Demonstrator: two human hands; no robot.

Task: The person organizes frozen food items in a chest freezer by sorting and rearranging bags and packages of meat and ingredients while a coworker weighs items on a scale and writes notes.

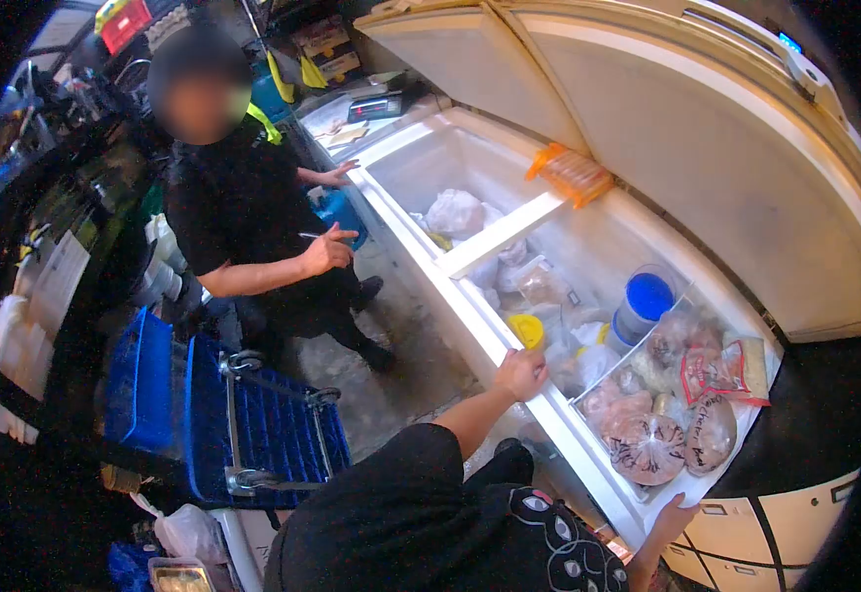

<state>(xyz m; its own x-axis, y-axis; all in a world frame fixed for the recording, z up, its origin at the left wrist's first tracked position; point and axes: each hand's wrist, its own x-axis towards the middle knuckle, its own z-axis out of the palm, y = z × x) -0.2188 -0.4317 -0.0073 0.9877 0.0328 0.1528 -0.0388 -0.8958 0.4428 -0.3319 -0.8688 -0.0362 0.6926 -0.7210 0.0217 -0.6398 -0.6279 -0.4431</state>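
A white chest freezer (pixel 495 340) stands before me with its lids raised. My left hand (pixel 522 375) is closed over its near rim, fingers curled, beside a yellow lid (pixel 526 332) inside. My right hand (pixel 671 519) grips the rim at the near right corner. Close to it, bags of frozen food (pixel 647 449) fill the end section, one with handwriting on it. A red and clear packet (pixel 726 373) lies on top of them. Past a wire divider is a tub with a blue lid (pixel 649 296). White plastic bags (pixel 455 213) lie in the far section.
Across the freezer's left side stands a person (pixel 243 197), one hand on the rim, the other holding a thin pen-like item. An orange packet (pixel 571 175) rests on the crossbar's back end. A blue trolley (pixel 263 424) stands at left. A scale-like device (pixel 374 108) sits beyond the freezer.
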